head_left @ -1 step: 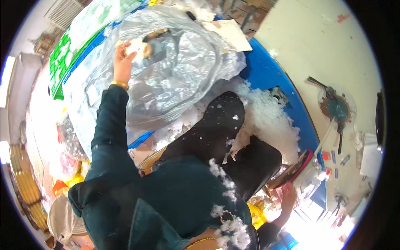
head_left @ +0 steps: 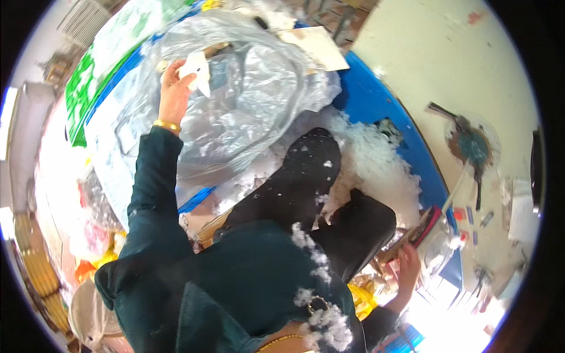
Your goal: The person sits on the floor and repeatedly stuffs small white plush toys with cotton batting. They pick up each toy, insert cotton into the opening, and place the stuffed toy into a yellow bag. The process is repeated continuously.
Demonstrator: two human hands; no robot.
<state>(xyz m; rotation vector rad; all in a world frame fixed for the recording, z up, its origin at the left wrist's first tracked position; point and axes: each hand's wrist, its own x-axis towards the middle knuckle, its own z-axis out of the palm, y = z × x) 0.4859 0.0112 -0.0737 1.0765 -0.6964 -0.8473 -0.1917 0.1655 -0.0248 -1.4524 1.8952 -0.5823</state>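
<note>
My left hand (head_left: 175,88) is closed on a small white plush piece (head_left: 198,70) with a black dot like an eye and a pointed lower end. It holds the piece over the mouth of a large clear plastic bag (head_left: 253,112), in which some brown and white pieces show. Low on the right, my right hand (head_left: 407,270) has its fingers apart and holds nothing I can see. Just beyond its fingertips lies a long brown object with a red edge (head_left: 426,226), whose kind I cannot make out.
White fluffy stuffing (head_left: 376,167) is heaped beyond my knees against a blue panel (head_left: 376,97). On the right, a pale table (head_left: 435,53) bears a dark metal tool on a round base (head_left: 472,147). A green-and-white sack (head_left: 88,88) stands far left, and yellow bags (head_left: 364,301) lie near my right arm.
The white piece in my left hand has turned, showing its black dot and pointed end clearly. The fingers of my right hand have risen and spread beside the red-edged object.
</note>
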